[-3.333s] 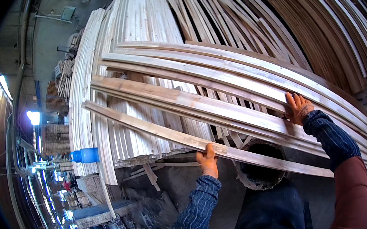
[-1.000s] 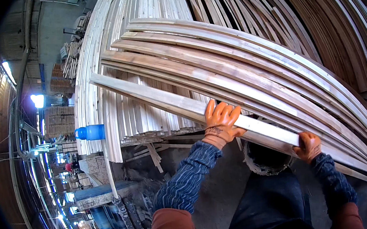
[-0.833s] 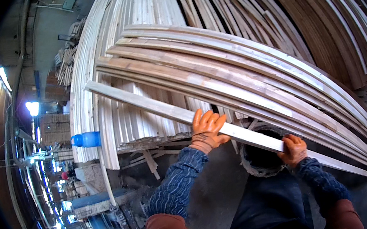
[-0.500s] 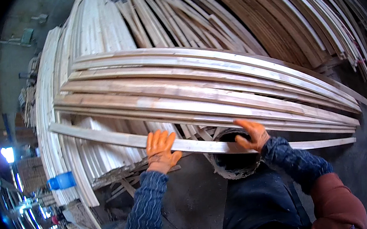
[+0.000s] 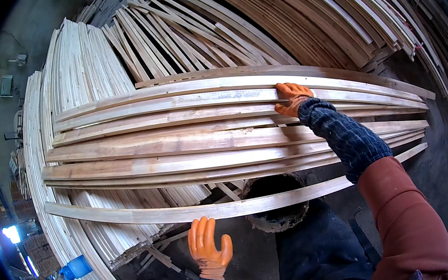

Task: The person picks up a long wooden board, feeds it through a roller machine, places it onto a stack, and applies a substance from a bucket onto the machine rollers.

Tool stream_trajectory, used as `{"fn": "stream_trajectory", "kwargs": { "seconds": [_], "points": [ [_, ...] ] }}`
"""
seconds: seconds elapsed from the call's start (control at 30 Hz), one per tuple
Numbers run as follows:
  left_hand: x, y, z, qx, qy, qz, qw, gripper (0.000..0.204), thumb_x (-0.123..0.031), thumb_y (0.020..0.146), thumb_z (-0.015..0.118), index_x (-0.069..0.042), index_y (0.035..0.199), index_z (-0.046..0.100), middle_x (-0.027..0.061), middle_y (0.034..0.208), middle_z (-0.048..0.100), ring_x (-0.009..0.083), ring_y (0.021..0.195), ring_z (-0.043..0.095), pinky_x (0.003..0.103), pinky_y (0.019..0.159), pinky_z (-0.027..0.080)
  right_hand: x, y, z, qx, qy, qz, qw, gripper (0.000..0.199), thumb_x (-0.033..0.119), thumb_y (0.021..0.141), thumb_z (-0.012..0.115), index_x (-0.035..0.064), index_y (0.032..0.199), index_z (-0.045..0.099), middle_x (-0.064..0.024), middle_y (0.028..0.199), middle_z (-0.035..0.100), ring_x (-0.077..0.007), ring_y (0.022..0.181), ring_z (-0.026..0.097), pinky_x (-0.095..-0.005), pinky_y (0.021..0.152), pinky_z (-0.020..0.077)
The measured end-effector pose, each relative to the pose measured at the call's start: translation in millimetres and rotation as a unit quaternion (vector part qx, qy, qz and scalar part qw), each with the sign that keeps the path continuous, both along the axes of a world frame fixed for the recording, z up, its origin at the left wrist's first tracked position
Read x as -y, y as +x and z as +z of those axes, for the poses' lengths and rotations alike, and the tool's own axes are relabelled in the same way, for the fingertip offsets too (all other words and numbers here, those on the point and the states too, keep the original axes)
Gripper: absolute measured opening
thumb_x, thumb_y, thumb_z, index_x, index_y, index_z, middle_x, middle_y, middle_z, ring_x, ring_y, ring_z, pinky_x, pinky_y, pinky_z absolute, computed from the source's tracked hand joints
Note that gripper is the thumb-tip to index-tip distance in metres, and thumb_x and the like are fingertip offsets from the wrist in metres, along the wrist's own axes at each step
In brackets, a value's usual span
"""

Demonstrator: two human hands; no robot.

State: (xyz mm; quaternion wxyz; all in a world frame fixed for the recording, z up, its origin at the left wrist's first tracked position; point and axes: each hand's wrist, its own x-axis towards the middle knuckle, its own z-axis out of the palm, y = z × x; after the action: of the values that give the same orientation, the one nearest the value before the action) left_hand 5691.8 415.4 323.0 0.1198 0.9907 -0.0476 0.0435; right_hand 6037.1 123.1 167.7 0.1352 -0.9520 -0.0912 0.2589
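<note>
Long pale wooden boards lie side by side in a row across my front. My right hand, in an orange glove, has reached over to the far part of the row. Its fingers and thumb bend around the edges of one wooden board there. Nearest to me a single narrow wooden strip lies apart from the row, with a gap between. My left hand, gloved in orange too, is just below this strip with fingers stretched and thumb apart. It holds nothing; whether its fingertips touch the strip I cannot tell.
Under the boards' left ends is a stack of pale strips. A round, crusted dark container stands beneath the near strip, close to my legs. Loose slats and darker planks lie behind. A blue bottle-like object is at left.
My right hand has left the near strip and moved farther away to a board in the row. The left hand has let go of the strip and drawn back toward me.
</note>
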Motion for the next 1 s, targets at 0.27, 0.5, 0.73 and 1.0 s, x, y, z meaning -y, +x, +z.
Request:
{"fn": "stream_trajectory", "kwargs": {
  "seconds": [0.27, 0.5, 0.73, 1.0],
  "points": [
    [33.2, 24.0, -0.1, 0.043, -0.020, 0.017, 0.999, 0.039, -0.010, 0.076, 0.067, 0.006, 0.111, 0.065, 0.0230, 0.118, 0.063, 0.0438, 0.114, 0.057, 0.052, 0.100, 0.044, 11.2, 12.2, -24.9, 0.110, 0.085, 0.044, 0.989, 0.048, 0.042, 0.079, 0.078, 0.0154, 0.117, 0.066, -0.0123, 0.117, 0.065, -0.0300, 0.107, 0.063, -0.0419, 0.094, 0.0514],
    [24.5, 106.8, 29.3, 0.067, 0.073, 0.006, 0.995, 0.058, -0.021, 0.078, 0.069, -0.011, 0.135, 0.060, 0.0168, 0.144, 0.050, 0.0380, 0.135, 0.044, 0.053, 0.113, 0.033, 34.3, -26.9, -35.9, 0.183, 0.228, 0.063, 0.954, 0.029, 0.018, 0.079, 0.078, 0.0099, 0.102, 0.062, -0.0107, 0.090, 0.069, -0.0289, 0.081, 0.068, -0.0402, 0.077, 0.0560],
    [-9.0, 156.0, 59.5, 0.122, 0.204, -0.054, 0.970, 0.077, -0.020, 0.061, 0.079, -0.017, 0.136, 0.057, 0.0144, 0.133, 0.057, 0.0352, 0.129, 0.048, 0.056, 0.114, 0.028, 83.0, -119.6, 63.1, 0.106, 0.318, 0.202, 0.920, 0.051, 0.012, 0.074, 0.077, 0.0095, 0.123, 0.062, -0.0160, 0.092, 0.070, -0.0323, 0.082, 0.069, -0.0407, 0.075, 0.0554],
    [-48.3, 102.9, 56.7, -0.103, 0.159, -0.074, 0.979, 0.050, -0.024, 0.061, 0.075, -0.016, 0.110, 0.069, 0.0061, 0.078, 0.066, 0.0283, 0.083, 0.065, 0.048, 0.099, 0.045, 46.8, -202.5, 72.2, -0.070, 0.347, 0.081, 0.932, 0.050, 0.005, 0.070, 0.078, 0.0070, 0.119, 0.066, -0.0155, 0.091, 0.068, -0.0274, 0.083, 0.070, -0.0359, 0.078, 0.0554]
  ]
}}
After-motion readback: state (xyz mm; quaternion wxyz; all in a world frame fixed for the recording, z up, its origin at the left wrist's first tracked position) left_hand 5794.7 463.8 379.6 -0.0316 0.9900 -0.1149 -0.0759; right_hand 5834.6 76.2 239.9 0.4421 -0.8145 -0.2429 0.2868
